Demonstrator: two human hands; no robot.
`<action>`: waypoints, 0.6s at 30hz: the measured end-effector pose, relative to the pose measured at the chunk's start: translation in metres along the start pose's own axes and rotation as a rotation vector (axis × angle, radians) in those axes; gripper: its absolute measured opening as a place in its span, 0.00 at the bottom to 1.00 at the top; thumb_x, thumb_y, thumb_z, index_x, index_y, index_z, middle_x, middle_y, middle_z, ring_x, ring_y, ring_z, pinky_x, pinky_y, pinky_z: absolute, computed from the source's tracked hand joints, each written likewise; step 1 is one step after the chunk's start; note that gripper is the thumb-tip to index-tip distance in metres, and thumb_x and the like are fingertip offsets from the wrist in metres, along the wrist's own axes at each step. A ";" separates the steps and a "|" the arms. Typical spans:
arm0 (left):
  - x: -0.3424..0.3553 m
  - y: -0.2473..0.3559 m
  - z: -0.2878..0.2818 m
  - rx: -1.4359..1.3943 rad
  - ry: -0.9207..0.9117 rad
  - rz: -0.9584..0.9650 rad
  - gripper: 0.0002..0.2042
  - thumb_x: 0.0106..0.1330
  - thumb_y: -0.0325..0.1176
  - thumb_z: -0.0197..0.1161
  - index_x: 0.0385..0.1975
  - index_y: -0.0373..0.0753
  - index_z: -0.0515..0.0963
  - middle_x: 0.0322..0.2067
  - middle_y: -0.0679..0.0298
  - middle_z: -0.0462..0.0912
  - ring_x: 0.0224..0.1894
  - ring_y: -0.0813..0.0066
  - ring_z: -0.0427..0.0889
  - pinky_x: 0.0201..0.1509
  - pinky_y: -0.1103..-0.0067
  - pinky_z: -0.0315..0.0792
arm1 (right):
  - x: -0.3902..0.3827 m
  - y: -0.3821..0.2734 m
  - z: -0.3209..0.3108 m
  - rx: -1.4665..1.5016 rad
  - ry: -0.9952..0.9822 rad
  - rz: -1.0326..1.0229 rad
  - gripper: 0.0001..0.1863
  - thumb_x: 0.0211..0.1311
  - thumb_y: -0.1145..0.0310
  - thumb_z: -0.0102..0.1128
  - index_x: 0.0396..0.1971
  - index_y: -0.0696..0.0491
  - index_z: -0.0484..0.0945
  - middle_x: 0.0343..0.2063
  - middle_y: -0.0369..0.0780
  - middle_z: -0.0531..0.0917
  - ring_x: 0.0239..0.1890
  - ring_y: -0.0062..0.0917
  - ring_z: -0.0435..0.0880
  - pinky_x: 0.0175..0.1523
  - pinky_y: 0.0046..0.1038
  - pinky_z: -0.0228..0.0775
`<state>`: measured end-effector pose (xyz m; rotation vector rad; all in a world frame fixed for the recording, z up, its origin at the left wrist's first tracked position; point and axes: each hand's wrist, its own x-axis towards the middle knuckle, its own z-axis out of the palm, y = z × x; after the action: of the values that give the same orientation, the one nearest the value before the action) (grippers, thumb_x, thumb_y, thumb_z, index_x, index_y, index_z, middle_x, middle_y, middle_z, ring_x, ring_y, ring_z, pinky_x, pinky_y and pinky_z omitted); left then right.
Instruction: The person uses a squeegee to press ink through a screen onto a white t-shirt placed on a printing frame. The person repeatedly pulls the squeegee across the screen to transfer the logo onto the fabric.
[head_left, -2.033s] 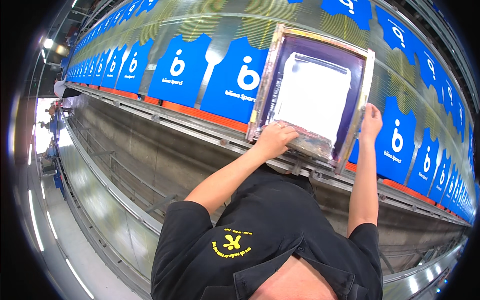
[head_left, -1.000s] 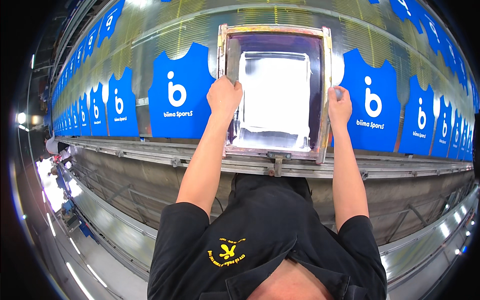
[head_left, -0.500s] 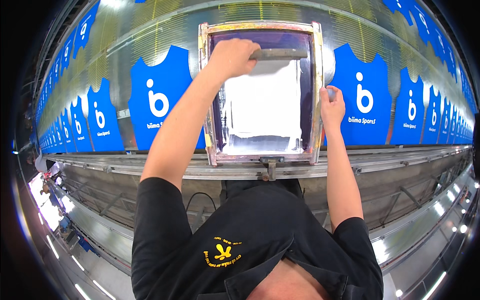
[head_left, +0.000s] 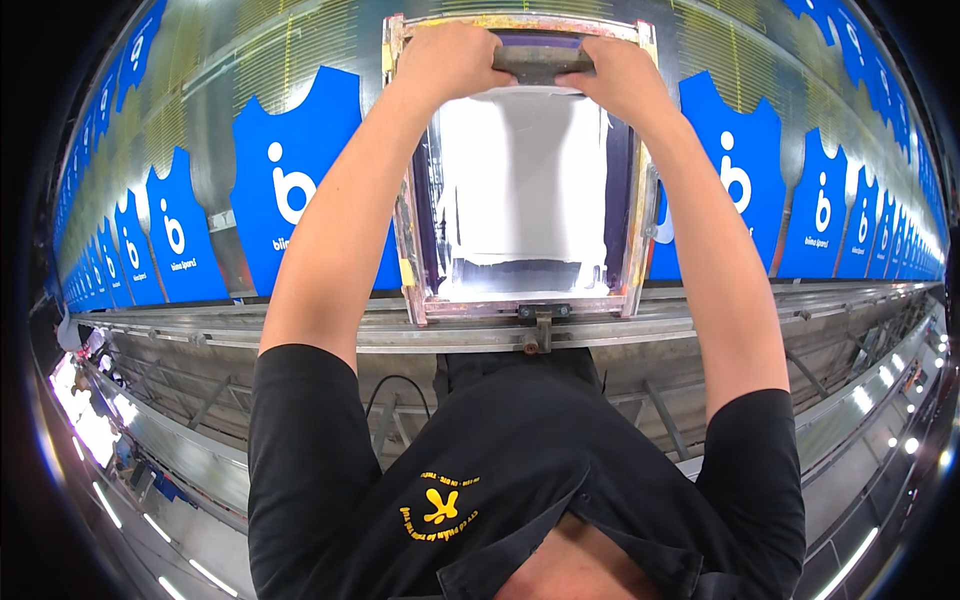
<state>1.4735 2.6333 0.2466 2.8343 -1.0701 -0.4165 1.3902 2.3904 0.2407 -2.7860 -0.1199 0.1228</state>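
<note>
Since the earlier frame we had brought our right hand (head_left: 622, 75) up beside our left hand (head_left: 450, 60), both grips clenched around the squeegee (head_left: 540, 62) at the printing screen's (head_left: 520, 190) far edge, top centre, for even pressure.

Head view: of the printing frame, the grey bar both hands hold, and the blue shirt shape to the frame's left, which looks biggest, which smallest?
1. Printing frame, biggest.
2. Blue shirt shape, partly hidden by the arm, so only roughly.
3. Grey bar, smallest; left hand and right hand cover its ends.
</note>
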 end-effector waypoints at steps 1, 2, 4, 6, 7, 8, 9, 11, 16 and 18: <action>-0.002 0.000 0.002 -0.023 0.041 -0.004 0.21 0.62 0.59 0.76 0.35 0.45 0.90 0.27 0.60 0.90 0.36 0.54 0.91 0.42 0.60 0.83 | -0.001 0.002 0.008 -0.011 0.053 -0.019 0.22 0.62 0.52 0.81 0.40 0.57 0.88 0.34 0.47 0.90 0.40 0.45 0.90 0.50 0.42 0.81; -0.007 0.004 0.007 -0.020 0.071 0.010 0.21 0.62 0.59 0.77 0.35 0.45 0.90 0.27 0.60 0.90 0.36 0.54 0.91 0.42 0.60 0.83 | -0.007 0.003 0.017 -0.021 0.107 -0.038 0.22 0.62 0.51 0.81 0.39 0.57 0.88 0.32 0.47 0.89 0.39 0.45 0.90 0.48 0.43 0.81; -0.026 0.012 0.017 -0.006 0.125 0.031 0.21 0.61 0.59 0.77 0.34 0.45 0.90 0.28 0.59 0.90 0.35 0.53 0.90 0.42 0.59 0.83 | -0.030 0.000 0.029 -0.027 0.174 -0.114 0.21 0.59 0.53 0.82 0.32 0.57 0.86 0.28 0.47 0.87 0.35 0.46 0.88 0.45 0.46 0.79; -0.063 0.029 0.036 -0.024 0.108 0.024 0.19 0.60 0.57 0.78 0.34 0.46 0.90 0.30 0.58 0.90 0.34 0.51 0.90 0.41 0.59 0.83 | -0.068 -0.009 0.039 -0.021 0.215 -0.165 0.20 0.58 0.55 0.82 0.29 0.57 0.84 0.25 0.46 0.85 0.33 0.46 0.86 0.43 0.47 0.78; -0.085 0.038 0.046 -0.028 0.099 0.018 0.19 0.59 0.56 0.79 0.34 0.46 0.90 0.31 0.58 0.91 0.34 0.52 0.91 0.40 0.58 0.83 | -0.092 -0.017 0.043 0.002 0.177 -0.142 0.17 0.53 0.60 0.84 0.29 0.54 0.83 0.26 0.43 0.84 0.35 0.43 0.85 0.43 0.47 0.74; -0.112 0.054 0.051 -0.039 0.099 0.002 0.16 0.58 0.52 0.80 0.33 0.47 0.90 0.33 0.59 0.91 0.35 0.53 0.91 0.40 0.58 0.83 | -0.121 -0.026 0.047 0.031 0.212 -0.154 0.16 0.50 0.63 0.84 0.30 0.53 0.83 0.28 0.42 0.84 0.36 0.41 0.84 0.45 0.45 0.73; -0.137 0.066 0.061 -0.057 0.098 0.015 0.13 0.57 0.49 0.82 0.32 0.48 0.90 0.31 0.61 0.91 0.33 0.56 0.91 0.39 0.58 0.82 | -0.151 -0.034 0.051 0.060 0.249 -0.169 0.16 0.47 0.66 0.84 0.31 0.51 0.82 0.29 0.40 0.84 0.37 0.40 0.84 0.46 0.44 0.71; -0.189 0.095 0.077 -0.097 0.145 0.046 0.12 0.53 0.44 0.83 0.31 0.48 0.90 0.30 0.63 0.89 0.31 0.58 0.90 0.41 0.62 0.79 | -0.208 -0.048 0.060 0.090 0.232 -0.174 0.20 0.39 0.72 0.83 0.33 0.50 0.81 0.32 0.38 0.83 0.38 0.38 0.82 0.47 0.42 0.68; -0.281 0.145 0.103 -0.123 0.156 0.004 0.24 0.46 0.33 0.83 0.47 0.43 0.88 0.40 0.65 0.90 0.43 0.62 0.90 0.52 0.66 0.76 | -0.297 -0.076 0.066 0.131 0.236 -0.169 0.27 0.36 0.73 0.82 0.42 0.51 0.82 0.39 0.39 0.82 0.46 0.37 0.82 0.54 0.41 0.69; -0.302 0.162 0.102 -0.136 0.210 -0.020 0.26 0.46 0.32 0.82 0.50 0.42 0.86 0.44 0.64 0.89 0.47 0.61 0.89 0.55 0.66 0.75 | -0.316 -0.081 0.062 0.168 0.142 -0.151 0.28 0.37 0.74 0.82 0.44 0.52 0.82 0.41 0.39 0.82 0.48 0.37 0.82 0.57 0.41 0.69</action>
<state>1.1244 2.7121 0.2444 2.6981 -0.9362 -0.1792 1.0647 2.4564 0.2328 -2.5968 -0.2708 -0.0982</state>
